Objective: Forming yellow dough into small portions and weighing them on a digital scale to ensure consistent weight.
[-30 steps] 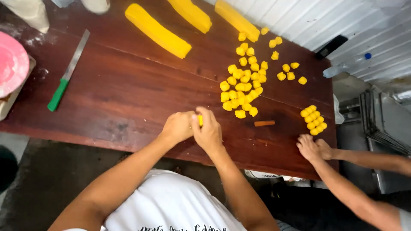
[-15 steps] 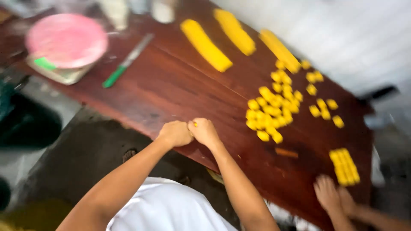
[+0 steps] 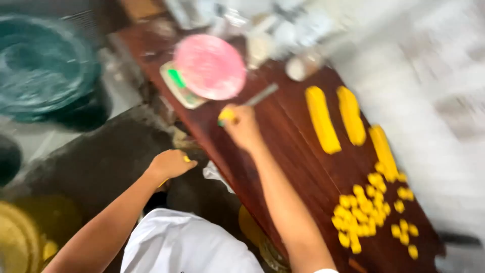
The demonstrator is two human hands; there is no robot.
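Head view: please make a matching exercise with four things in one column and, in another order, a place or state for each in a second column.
Things:
1. right hand
2. left hand
3. pink plate
4. long yellow logs

Places or states:
A. off the table's near edge, closed on a small yellow bit
B. on the pale scale at the table's far end
C. lying side by side on the dark wood
D. over the table, holding a yellow piece near the knife

Pairs: 1-D, 2-A, 3-B, 4-C
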